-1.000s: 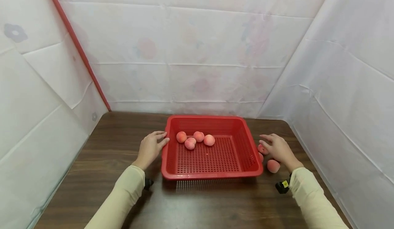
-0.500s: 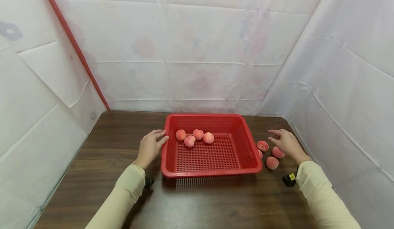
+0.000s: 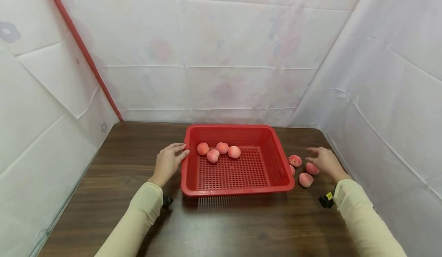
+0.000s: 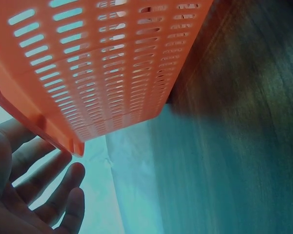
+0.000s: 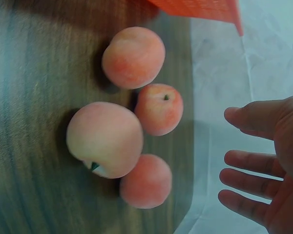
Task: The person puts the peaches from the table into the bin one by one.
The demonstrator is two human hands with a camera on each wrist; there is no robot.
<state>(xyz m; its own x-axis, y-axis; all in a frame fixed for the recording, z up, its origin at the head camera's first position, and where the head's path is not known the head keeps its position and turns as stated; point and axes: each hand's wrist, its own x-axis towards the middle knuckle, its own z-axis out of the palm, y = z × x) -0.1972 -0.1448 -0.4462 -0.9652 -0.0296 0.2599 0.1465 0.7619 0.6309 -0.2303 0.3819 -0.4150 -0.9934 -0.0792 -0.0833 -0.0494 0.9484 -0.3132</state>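
My left hand [image 3: 168, 161] rests its fingertips on the left rim of a red plastic basket [image 3: 228, 192]. In the left wrist view its fingers [image 4: 44, 178] are loosely bent beside the slotted wall, thumb side out of sight. Several peaches lie together inside the basket, one of them a pinkish peach [image 3: 234, 152]. Off the basket's right side, more peaches sit in a cluster on the table, including a large pale peach [image 5: 105, 139]. Above the cluster's right edge hovers my right hand [image 3: 326, 162], fingers extended and spread, holding nothing.
The brown wood-grain table [image 3: 221, 226] stretches in front of the basket. White patterned sheeting [image 3: 221, 57] closes in the back and both sides. A red strip [image 3: 83, 50] runs down the left corner.
My right hand has drawn back rightward from the loose peaches, uncovering one that it hid before. The left hand stays at the rim. The head view has tilted slightly.
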